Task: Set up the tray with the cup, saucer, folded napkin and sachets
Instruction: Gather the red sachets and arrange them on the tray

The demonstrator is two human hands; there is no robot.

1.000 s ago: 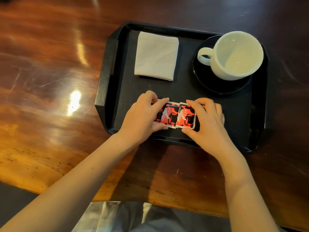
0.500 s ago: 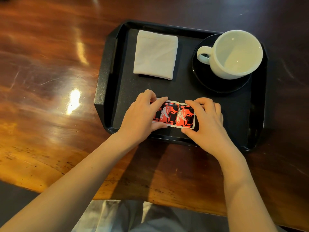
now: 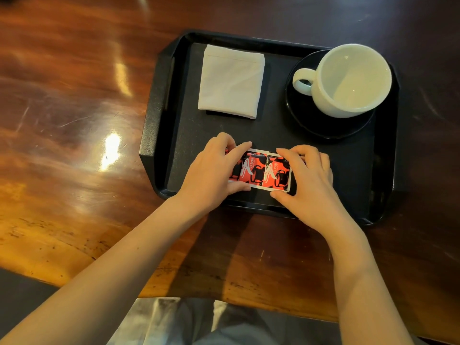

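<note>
Tray [image 3: 159, 100] sits on the table [image 3: 62, 95], at 12 o'clock from me. On the tray: napkin [image 3: 231, 80] at 11 o'clock, flat. Saucer [image 3: 323, 125] at 2 o'clock, cup [image 3: 353, 80] on it, handle toward 9 o'clock, facing the napkin. Sachets [image 3: 261, 170] lie side by side at 6 o'clock of the tray, near its front rim, well apart from napkin and saucer. My left hand [image 3: 211, 175] touches them from 9 o'clock, my right hand [image 3: 308, 180] from 3 o'clock.
</note>
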